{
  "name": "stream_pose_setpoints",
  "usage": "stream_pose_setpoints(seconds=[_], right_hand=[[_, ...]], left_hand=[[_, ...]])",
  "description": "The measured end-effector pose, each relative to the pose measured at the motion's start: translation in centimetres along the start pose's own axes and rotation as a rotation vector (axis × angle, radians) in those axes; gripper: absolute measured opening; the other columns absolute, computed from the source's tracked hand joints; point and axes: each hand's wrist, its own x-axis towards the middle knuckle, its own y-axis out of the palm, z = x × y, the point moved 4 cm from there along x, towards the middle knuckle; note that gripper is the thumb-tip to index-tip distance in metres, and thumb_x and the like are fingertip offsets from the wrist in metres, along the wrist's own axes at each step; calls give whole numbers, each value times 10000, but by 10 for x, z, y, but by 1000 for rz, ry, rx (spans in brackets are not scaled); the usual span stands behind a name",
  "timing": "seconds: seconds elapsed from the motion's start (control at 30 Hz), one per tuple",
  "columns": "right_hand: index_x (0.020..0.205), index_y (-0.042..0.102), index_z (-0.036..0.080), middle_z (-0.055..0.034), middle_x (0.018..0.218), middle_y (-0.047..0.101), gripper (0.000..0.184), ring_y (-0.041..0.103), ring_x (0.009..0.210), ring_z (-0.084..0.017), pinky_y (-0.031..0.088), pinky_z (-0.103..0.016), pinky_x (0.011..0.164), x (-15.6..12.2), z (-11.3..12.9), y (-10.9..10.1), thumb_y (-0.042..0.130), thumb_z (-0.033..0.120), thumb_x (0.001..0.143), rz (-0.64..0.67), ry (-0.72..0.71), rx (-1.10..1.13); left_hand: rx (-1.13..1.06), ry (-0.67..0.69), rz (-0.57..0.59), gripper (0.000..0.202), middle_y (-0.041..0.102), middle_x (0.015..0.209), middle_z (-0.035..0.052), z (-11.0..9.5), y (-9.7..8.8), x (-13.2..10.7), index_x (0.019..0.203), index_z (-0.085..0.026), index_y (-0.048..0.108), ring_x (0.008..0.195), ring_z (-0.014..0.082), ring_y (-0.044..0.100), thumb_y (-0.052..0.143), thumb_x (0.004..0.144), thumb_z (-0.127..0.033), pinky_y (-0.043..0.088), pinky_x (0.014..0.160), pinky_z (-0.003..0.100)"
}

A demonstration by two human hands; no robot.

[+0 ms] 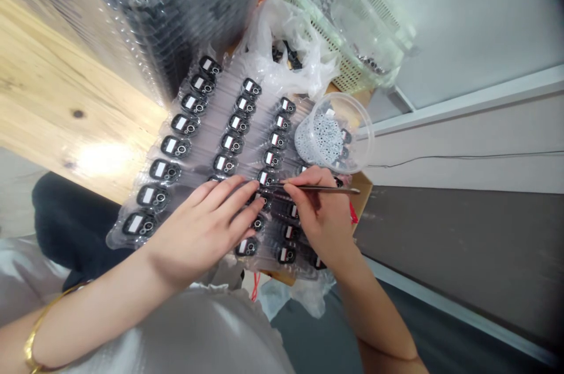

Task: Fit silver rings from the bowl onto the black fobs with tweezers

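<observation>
A knotty pine tabletop (66, 86) bears air-column sheets (215, 127) of small black devices (185, 124), beside a white plastic bag (282, 51)

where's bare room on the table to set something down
Bare wood of the tabletop shows left of the air-cushion sheet, bordered by the stacked wrapped sheets above and the left hand below. It is crowded around the hands, where the right hand holds tweezers beside the plastic tub.

The right hand (319, 209) pinches metal tweezers (319, 188), tips at black devices (267, 177) in clear air-cushion packaging (229, 127). The left hand (202, 230) lies flat on the packaging, beside a clear plastic tub (339, 133).
</observation>
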Motion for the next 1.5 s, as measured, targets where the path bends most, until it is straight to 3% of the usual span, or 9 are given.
stream_pose_setpoints(seconds=[0.3,0.43,0.57,0.67,0.8,0.93,1.07,1.3,1.5], right_hand=[[950,602,255,8,858,626,163,608,821,-162,491,-332,736,-9,9,-14,606,104,889,-112,-50,49],[944,634,268,0,858,649,207,640,827,-192,507,-390,756,-32,21,-50,643,88,842,-559,-93,159],[877,621,264,17,805,622,116,605,702,-164,501,-349,656,-67,1,-71,705,208,820,-1002,22,244],[830,611,222,33,755,591,169,553,617,-109,490,-286,612,-90,-32,-73,751,302,780,-1124,253,505],[791,584,202,64,697,553,299,500,577,-68,455,-205,537,-120,-59,-71,841,295,668,-1238,410,824],[775,594,187,67,673,551,333,504,570,-59,460,-181,530,-138,-67,-69,869,306,629,-1268,474,862],[806,608,191,73,626,535,314,514,577,-66,475,-192,573,-142,-69,-62,848,342,672,-1213,490,871],[817,645,218,32,770,646,180,565,599,-77,497,-221,586,-137,-67,-53,789,304,750,-1168,437,864],[847,667,228,9,741,719,169,665,601,-120,539,-243,577,-116,-48,-49,768,345,779,-1068,394,790]], left_hand=[[-12,37,8,314,634,1293,128,1,-3,0,1189,-143,645,1192,316,553,478,972,-296,485,860,412],[-19,135,30,302,601,1327,149,14,-23,14,1216,-154,619,1211,343,546,502,946,-220,514,866,451],[-26,198,-20,412,491,1424,175,29,-41,60,1351,-162,489,1194,324,576,488,939,-174,534,913,464],[-69,228,-58,466,409,1472,194,34,-36,101,1405,-161,418,1084,277,648,485,945,-194,568,867,426],[-7,302,25,276,505,1399,159,36,-15,131,1190,-150,593,939,235,696,462,961,-229,591,803,415],[18,314,46,257,630,1227,128,36,-7,136,972,-134,647,913,209,698,415,981,-243,586,797,362],[37,291,-34,197,641,1211,101,34,-25,127,984,-154,632,916,182,692,452,977,-235,572,813,326],[148,143,-41,116,628,1256,29,36,-70,62,1033,-227,599,906,149,672,563,933,-181,544,785,286],[112,113,68,130,593,1307,66,45,-54,29,1054,-230,557,920,188,695,550,936,-175,576,774,329]])
